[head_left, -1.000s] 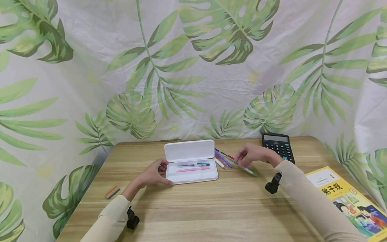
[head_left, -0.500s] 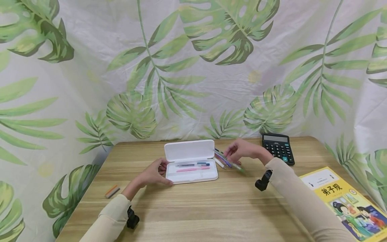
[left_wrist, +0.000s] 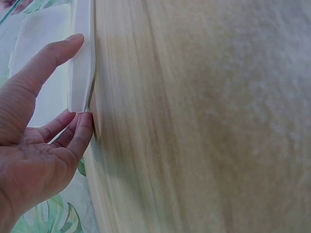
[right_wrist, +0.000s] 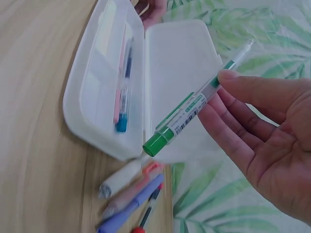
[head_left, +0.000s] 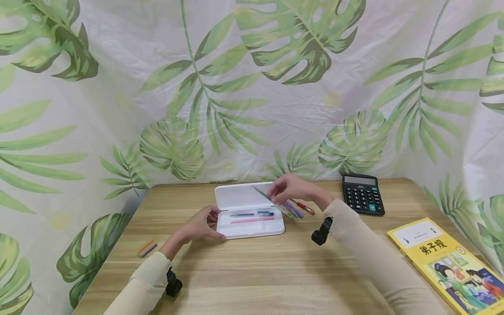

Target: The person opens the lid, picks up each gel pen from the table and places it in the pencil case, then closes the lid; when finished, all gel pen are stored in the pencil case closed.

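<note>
Right hand: the right hand (head_left: 289,189) pinches a green pen (right_wrist: 194,106) between thumb and fingertips, holding it aslant above the case's right end.
Left hand: the left hand (head_left: 198,226) rests against the left end of the pencil case (head_left: 252,227), thumb and fingers nearly straight, touching its edge.
Case: open on the wooden table (head_left: 252,271), lid back, a blue pen (head_left: 252,214) and a pink pen (head_left: 252,220) inside.
Loose pens: a few more pens (head_left: 299,208) lie just right of the case.
Farther off: a calculator (head_left: 362,193), a yellow book (head_left: 445,262), an eraser (head_left: 147,247).

The loose pens (right_wrist: 131,204) beside the pencil case (right_wrist: 102,92) blur and run off the right wrist view's bottom edge. The yellow book (head_left: 449,262) is cropped at the head view's corner.
</note>
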The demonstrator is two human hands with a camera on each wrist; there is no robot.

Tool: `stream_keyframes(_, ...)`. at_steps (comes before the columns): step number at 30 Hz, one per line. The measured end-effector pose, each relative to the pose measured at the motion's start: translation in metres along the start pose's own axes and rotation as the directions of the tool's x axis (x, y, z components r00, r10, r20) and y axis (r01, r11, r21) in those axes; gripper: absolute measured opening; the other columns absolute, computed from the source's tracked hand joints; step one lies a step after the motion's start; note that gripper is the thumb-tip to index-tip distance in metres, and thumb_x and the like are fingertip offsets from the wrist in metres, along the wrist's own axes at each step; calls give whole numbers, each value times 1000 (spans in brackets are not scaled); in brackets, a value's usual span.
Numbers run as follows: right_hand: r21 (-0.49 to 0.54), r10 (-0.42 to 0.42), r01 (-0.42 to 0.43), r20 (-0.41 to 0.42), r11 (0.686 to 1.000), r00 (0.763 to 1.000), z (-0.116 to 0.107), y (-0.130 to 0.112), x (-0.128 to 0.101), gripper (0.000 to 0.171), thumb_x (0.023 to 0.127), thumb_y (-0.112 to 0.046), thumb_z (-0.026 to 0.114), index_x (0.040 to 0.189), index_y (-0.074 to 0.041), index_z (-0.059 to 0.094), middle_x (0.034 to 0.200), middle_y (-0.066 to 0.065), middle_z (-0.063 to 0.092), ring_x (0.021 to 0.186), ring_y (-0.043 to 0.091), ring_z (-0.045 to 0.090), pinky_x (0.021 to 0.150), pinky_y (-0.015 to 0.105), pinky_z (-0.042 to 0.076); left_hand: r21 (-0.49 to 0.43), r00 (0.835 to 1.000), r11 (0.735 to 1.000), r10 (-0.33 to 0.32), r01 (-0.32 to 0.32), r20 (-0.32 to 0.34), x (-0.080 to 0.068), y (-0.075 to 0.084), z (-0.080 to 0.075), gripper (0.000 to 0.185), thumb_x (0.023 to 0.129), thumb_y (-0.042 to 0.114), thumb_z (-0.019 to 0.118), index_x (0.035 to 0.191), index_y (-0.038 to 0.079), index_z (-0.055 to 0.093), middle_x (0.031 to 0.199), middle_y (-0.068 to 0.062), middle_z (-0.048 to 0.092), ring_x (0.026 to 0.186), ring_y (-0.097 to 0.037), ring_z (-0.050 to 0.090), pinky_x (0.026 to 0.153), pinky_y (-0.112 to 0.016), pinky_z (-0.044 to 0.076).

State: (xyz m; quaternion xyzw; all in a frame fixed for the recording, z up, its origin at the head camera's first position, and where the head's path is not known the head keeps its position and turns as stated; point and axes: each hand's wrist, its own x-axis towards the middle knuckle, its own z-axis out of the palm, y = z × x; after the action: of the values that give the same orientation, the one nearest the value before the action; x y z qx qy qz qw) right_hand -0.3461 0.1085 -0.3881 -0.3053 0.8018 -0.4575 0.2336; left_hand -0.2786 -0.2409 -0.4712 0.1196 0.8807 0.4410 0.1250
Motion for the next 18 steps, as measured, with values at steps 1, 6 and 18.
stream_keyframes(1, 1, -6, 6, -1, 1000, 1000, 3, -3, 3, 23, 89, 0, 73, 112, 2, 71, 96, 10, 74, 85, 14, 67, 83, 41, 59, 0, 1000, 1000, -1, 1, 0, 0, 0, 0, 78, 69, 9, 94, 129, -7, 46, 120, -19, 52, 111, -28, 53, 103, -43, 51)
stream_keyframes(6, 15, -24, 24, -5, 1000, 1000, 17, -13, 17, 22, 91, 0, 71, 113, 4, 71, 96, 9, 73, 86, 12, 68, 84, 36, 60, -2, 1000, 1000, 0, 0, 2, -1, 1, 0, 78, 69, 9, 94, 129, -7, 46, 121, -19, 52, 111, -29, 53, 102, -43, 50)
stream_keyframes(18, -3, -113, 113, -106, 994, 988, 46, -13, 43, 18, 88, 7, 72, 107, 9, 72, 96, 21, 74, 81, 11, 68, 76, 29, 60, -15, 1000, 1000, 16, -16, 6, -2, 1, 0, 79, 67, 8, 94, 128, -8, 46, 120, -19, 52, 110, -28, 53, 98, -34, 52)
